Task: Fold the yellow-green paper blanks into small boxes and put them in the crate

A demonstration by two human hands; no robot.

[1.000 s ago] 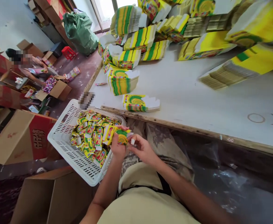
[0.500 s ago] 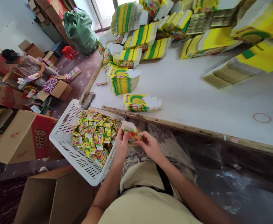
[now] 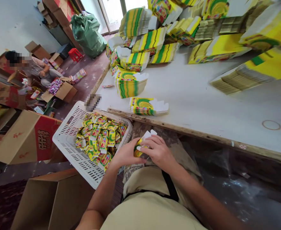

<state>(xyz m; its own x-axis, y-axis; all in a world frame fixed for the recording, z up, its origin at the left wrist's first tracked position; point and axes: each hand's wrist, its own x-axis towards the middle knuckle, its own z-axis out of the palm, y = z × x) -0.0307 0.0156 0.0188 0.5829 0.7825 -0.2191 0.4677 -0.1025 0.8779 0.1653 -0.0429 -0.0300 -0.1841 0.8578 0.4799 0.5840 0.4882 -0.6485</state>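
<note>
Above my lap, both hands are around a small yellow carton with white end flaps standing up. My left hand grips its left side, thumb below and fingers partly hidden. Over its top and right side, the fingers of my right hand are bent and touch the flaps. To the left stands a white plastic basket holding many small yellow-green cartons. Just beyond the table edge lies a short stack of flat cartons, with a taller stack behind it.
More bundles of flat yellow cartons are piled at the back of the white table, which has a wooden edge. Open cardboard boxes stand on the floor to the left. Another person sits farther back near a green sack.
The carton has turned, and its white flaps now point up and right. My right hand has moved from its lower edge to over its top. My left hand has shifted right.
</note>
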